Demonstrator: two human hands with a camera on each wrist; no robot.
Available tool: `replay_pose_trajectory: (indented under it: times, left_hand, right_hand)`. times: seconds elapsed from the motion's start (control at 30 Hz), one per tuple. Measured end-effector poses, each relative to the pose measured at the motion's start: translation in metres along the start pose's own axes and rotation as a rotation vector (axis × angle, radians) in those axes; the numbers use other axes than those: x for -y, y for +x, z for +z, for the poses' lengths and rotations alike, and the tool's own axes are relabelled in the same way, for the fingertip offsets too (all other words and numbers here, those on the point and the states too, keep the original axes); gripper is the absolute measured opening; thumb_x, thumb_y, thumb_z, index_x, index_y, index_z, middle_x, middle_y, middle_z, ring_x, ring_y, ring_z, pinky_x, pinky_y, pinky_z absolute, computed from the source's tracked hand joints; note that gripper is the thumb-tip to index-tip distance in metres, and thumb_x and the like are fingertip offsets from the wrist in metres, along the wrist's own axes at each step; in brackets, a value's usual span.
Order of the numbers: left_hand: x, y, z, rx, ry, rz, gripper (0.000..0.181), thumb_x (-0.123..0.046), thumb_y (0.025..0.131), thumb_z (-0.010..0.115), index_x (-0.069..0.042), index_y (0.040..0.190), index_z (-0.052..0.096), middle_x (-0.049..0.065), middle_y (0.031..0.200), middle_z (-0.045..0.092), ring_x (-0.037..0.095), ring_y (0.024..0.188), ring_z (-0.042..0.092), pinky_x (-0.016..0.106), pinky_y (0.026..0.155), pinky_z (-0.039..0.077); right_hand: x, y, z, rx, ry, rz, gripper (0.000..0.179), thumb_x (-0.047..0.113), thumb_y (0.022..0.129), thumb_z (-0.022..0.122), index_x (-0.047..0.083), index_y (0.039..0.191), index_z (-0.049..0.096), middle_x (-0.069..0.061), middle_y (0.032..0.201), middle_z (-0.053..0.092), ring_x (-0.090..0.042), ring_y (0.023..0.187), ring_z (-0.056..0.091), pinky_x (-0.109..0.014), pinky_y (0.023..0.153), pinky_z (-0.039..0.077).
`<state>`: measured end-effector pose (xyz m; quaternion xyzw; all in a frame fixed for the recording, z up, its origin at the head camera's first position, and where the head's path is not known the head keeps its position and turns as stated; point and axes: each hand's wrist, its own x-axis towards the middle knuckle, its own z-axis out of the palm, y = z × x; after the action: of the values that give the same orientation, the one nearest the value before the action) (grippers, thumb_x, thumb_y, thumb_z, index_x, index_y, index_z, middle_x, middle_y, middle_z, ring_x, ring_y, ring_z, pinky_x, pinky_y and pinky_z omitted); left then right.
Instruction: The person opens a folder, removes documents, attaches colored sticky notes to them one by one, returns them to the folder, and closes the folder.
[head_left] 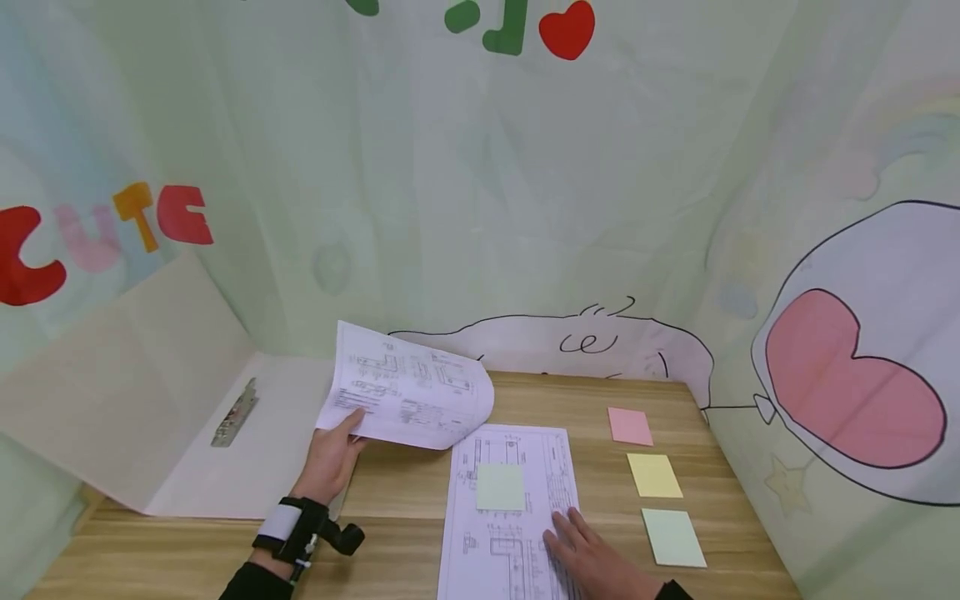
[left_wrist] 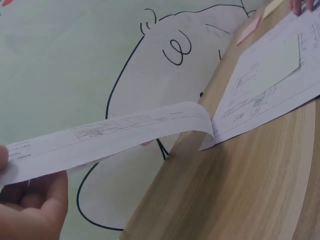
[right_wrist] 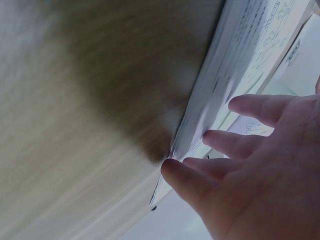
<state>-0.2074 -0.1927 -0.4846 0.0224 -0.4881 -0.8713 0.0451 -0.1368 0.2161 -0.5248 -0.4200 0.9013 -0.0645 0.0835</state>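
Note:
My left hand (head_left: pixel 327 462) pinches the near left edge of a printed technical drawing sheet (head_left: pixel 408 387), thumb on top and fingers underneath. Lifted off the table, that sheet bends in a curve, its far right part coming down by the top of another drawing (head_left: pixel 467 492). This second drawing lies flat with a pale green sticky note (head_left: pixel 501 487) on its upper half. On the drawing's right edge rests my right hand (head_left: pixel 592 554), fingers spread. In the right wrist view its fingertips (right_wrist: pixel 172 167) touch the paper's edge.
An opened folder (head_left: pixel 202 479) with a metal clip (head_left: pixel 236 413) lies at the left, its cover (head_left: pixel 127 392) leaning on the curtain. Pink (head_left: pixel 630 426), yellow (head_left: pixel 655 476) and green (head_left: pixel 673 538) sticky pads line the wooden table's (head_left: pixel 405 492) right side. A printed curtain (head_left: pixel 480 192) surrounds the table.

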Motion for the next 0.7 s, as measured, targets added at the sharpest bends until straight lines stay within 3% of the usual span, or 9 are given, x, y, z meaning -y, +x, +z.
replay_pose_trajectory:
  times: [0.2,0.33,0.53,0.7]
  left_hand:
    - [-0.005,-0.004,0.005,0.089,0.217,-0.016,0.052,-0.023,0.101,0.046,-0.007,0.146,0.028,0.006,0.134,0.046,0.012,0.116,0.049,0.033,0.098,0.041]
    - [-0.007,-0.005,0.012,0.098,0.291,-0.029,0.049,-0.021,0.102,0.043,-0.003,0.146,0.030,0.019,0.142,0.037,0.010,0.115,0.050,0.033,0.100,0.038]
    - [-0.005,-0.005,0.021,0.093,0.320,-0.028,0.045,-0.016,0.103,0.040,0.002,0.143,0.032,0.022,0.143,0.036,0.010,0.117,0.049,0.035,0.103,0.035]
    - [0.000,-0.004,0.026,0.086,0.390,-0.028,0.045,-0.017,0.101,0.044,0.007,0.139,0.037,0.020,0.138,0.044,0.004,0.110,0.051,0.032,0.102,0.036]
  right_hand:
    - [-0.001,0.004,0.000,0.002,-0.002,0.050,0.100,0.080,0.074,0.045,0.002,0.138,0.045,-0.026,0.142,0.038,-0.049,0.129,0.033,-0.052,0.098,0.038]
    - [-0.002,0.009,0.000,0.017,-0.011,0.093,0.104,0.082,0.069,0.048,0.004,0.139,0.045,-0.023,0.144,0.037,-0.047,0.130,0.032,-0.052,0.099,0.037]
    - [-0.005,0.015,0.002,0.034,0.044,0.142,0.109,0.084,0.064,0.052,0.006,0.139,0.044,-0.023,0.145,0.034,-0.048,0.131,0.029,-0.055,0.100,0.035]
    - [-0.008,0.016,0.004,-0.010,0.025,0.109,0.110,0.083,0.064,0.052,0.003,0.139,0.044,-0.026,0.144,0.034,-0.051,0.129,0.030,-0.057,0.097,0.036]
